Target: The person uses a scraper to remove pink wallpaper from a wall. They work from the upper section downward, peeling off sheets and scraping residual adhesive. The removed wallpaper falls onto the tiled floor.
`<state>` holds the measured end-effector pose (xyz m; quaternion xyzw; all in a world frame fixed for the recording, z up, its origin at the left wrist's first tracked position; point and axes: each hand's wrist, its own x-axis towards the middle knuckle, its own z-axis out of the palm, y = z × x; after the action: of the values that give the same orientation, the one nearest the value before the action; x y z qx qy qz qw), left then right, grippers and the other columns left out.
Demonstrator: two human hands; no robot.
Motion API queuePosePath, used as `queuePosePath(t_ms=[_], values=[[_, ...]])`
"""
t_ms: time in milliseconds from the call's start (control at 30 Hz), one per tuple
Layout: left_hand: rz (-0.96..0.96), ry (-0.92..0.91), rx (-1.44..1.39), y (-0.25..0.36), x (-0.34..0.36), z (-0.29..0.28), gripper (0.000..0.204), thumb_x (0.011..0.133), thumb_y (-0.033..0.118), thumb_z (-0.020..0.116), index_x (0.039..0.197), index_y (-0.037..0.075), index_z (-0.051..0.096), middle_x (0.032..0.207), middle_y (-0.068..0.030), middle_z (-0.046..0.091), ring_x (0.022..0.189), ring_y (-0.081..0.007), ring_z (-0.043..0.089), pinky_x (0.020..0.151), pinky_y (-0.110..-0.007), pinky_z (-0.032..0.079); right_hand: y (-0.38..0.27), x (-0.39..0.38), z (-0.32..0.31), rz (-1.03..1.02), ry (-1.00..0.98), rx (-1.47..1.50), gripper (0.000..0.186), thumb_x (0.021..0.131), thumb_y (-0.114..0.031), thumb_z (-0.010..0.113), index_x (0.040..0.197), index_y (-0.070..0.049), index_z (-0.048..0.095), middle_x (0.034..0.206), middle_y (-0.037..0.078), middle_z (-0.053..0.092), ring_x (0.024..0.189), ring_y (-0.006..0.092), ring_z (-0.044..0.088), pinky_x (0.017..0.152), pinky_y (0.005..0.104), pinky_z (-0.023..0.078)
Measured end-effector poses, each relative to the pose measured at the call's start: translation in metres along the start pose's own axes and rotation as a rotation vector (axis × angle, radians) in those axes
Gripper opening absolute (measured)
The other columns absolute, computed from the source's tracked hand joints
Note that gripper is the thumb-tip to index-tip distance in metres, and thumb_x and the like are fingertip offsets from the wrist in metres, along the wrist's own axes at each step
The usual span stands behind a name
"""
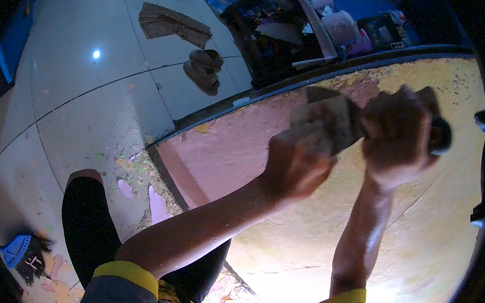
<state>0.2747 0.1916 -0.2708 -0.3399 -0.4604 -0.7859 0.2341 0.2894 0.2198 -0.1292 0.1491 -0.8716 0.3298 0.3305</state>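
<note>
My right hand (396, 136) is wrapped around the dark handle of a scraper, its rounded black end sticking out to the right of my fist. The scraper's broad, flat grey-brown blade (333, 121) points left against the wall. Gripping that blade, my left hand (303, 161) has its fingers bent over the flat face. Motion blur smears both hands and the tool, and the blade's edge is hard to make out. Under the hands, the wall (304, 227) has pink paint (226, 150) on its left part and a bare yellowish surface on the right.
Paint flakes (158, 204) litter the tiled floor (89, 109) along the wall's foot. A pair of sandals (203, 71) and a brown cloth (175, 25) lie farther off. A dark shelf with household items (344, 33) stands beyond the wall. A blue broom head (17, 251) is at lower left.
</note>
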Motion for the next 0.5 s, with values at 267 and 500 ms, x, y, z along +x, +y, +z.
queuePosePath(t_ms=[267,500], values=[[-0.151,-0.095,0.009,0.002,-0.007,-0.006,0.028,0.071,0.019,0.075,0.096,0.009,0.067,0.076,-0.0136,0.063,0.062,-0.0336,0.063,0.057,-0.044,0.051,-0.004,-0.008,-0.012,-0.178,-0.114,-0.655,0.028,0.081,0.010,0.058,0.109,0.012,0.060,0.089,0.011,0.061,0.069,0.0122,0.057,0.053,0.0236,0.045],[-0.248,-0.067,0.045,0.001,-0.014,-0.005,0.032,0.070,0.018,0.078,0.099,0.009,0.066,0.075,-0.0134,0.063,0.064,-0.0331,0.063,0.057,-0.044,0.050,0.010,-0.018,0.005,-0.076,-0.014,-0.332,0.001,0.089,0.000,0.055,0.089,0.001,0.055,0.066,0.005,0.052,0.053,0.0071,0.046,0.043,0.0226,0.032]])
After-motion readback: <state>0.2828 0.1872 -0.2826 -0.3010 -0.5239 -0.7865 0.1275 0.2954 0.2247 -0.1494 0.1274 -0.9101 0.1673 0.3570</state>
